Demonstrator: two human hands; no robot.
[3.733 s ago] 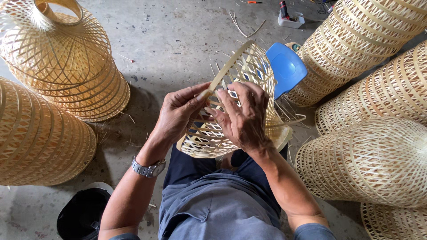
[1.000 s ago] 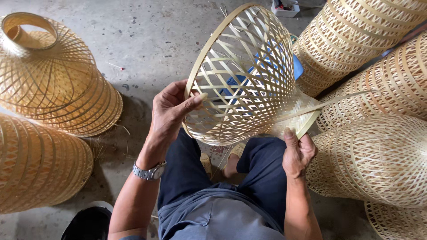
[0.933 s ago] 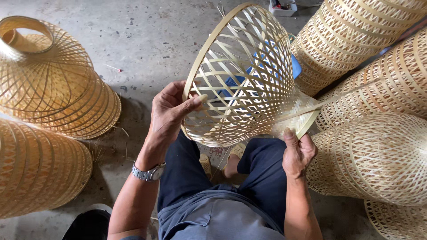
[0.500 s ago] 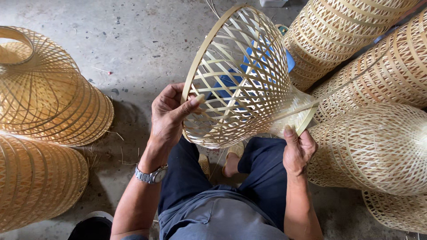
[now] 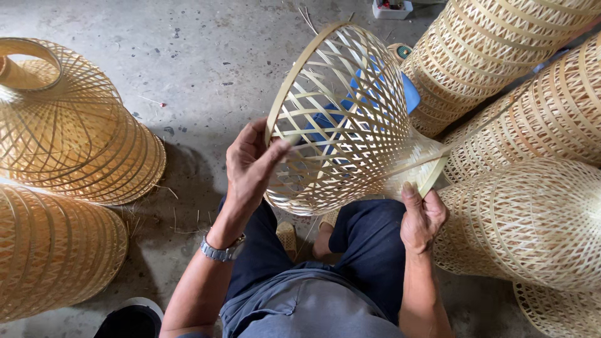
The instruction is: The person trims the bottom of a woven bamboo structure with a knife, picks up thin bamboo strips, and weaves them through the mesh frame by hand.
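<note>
Head view, left to right: finished woven bamboo lampshades stand on the concrete floor. Left hand pinches the wide rim of the open-weave bamboo shade, tilted above the knees. Right hand clasps its narrow neck. It looks light and springy, its thin strips liable to crack; rim and neck seem the firmest holds. More shades crowd the right.

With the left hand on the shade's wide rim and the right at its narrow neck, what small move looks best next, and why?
Probably pull the loose strip snug with the right hand while the left hand steadies the rim of the shade. The strip runs free from the neck out to the right, and both hands already brace the shade above the knees.
</note>
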